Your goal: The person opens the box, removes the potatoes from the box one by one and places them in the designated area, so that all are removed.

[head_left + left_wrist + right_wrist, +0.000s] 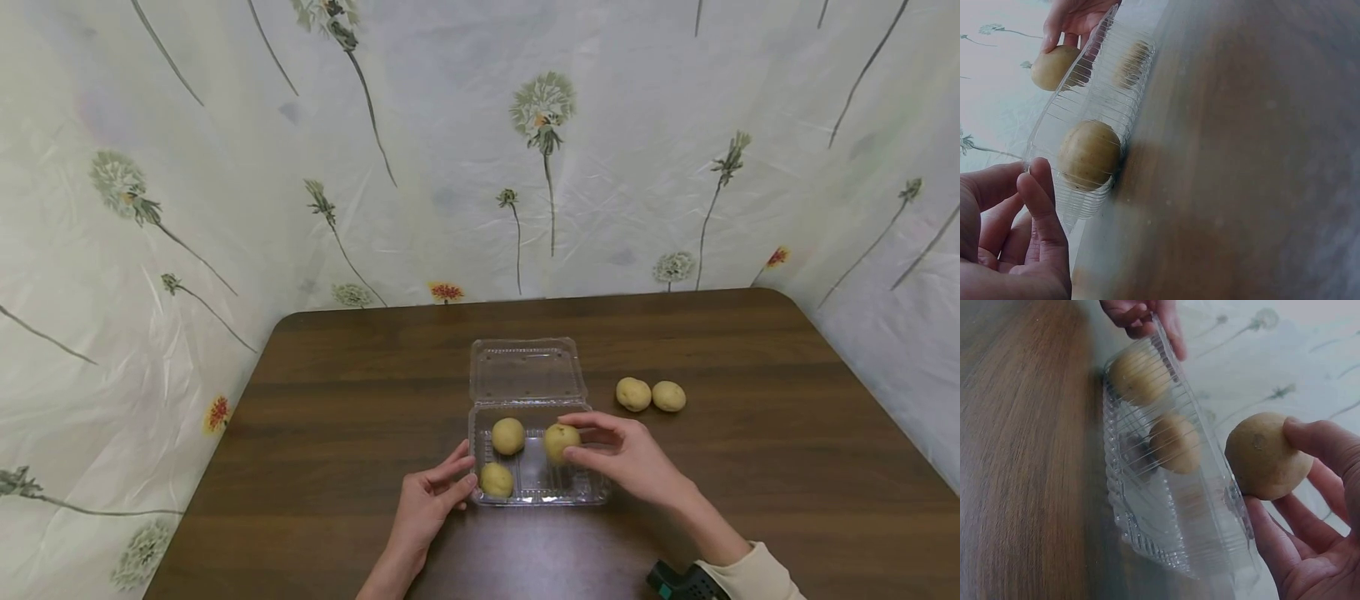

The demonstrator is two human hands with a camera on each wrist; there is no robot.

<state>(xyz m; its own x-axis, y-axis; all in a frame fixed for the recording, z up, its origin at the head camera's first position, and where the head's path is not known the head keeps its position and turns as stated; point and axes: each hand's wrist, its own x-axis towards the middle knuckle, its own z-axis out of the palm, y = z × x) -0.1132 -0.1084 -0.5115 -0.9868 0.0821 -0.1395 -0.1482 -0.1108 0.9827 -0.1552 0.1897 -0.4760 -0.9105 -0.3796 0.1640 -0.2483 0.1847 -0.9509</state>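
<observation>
A clear plastic clamshell container (542,502) lies on the table with its lid (527,372) folded back. Inside, along its left side, are two potatoes: one toward the back (508,436) and one in the front left corner (496,481). My left hand (422,506) pinches the left rim between thumb and fingertips, as the left wrist view shows at close range. Between thumb and fingers my right hand (636,460) holds another potato (1267,456), over the right part of the container and level with the rim in the right wrist view.
Two more potatoes, one (633,394) beside the other (669,397), lie on the brown wooden table (360,383) to the right of the lid. A dandelion-patterned plastic sheet (450,167) hangs behind the table and along its sides.
</observation>
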